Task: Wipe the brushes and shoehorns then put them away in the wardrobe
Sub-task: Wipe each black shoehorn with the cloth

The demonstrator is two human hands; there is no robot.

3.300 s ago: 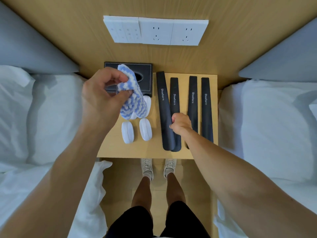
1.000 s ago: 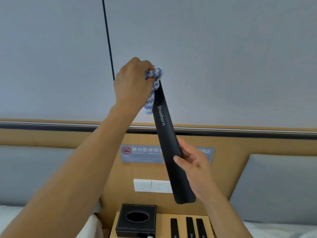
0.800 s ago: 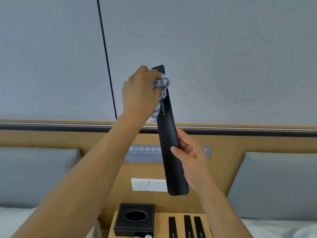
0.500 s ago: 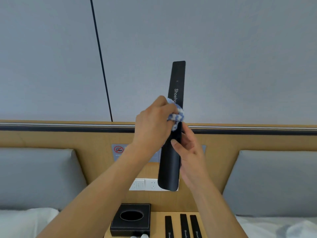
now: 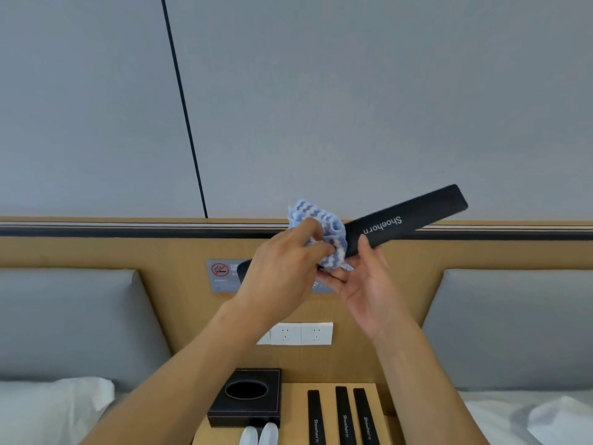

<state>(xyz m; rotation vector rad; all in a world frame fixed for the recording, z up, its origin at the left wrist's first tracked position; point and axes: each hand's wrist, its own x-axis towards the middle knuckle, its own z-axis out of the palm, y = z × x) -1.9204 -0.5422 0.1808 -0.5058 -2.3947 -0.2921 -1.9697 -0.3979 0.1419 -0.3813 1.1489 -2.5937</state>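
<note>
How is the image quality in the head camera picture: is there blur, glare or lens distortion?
Head view: light is soft and even, without hard shadows or glare; the white "Shoehorn" lettering on the raised black plastic shoehorn reads clearly; the blue-and-white striped cloth in the left hand looks slightly soft; the wooden headboard band bows a little, a wide-angle effect.

Held shoehorn (image 5: pixel 404 220) middle behind cloth (image 5: pixel 324 232); three lying shoehorns (image 5: pixel 345 415) and white brushes (image 5: pixel 260 435) cropped below.
</note>
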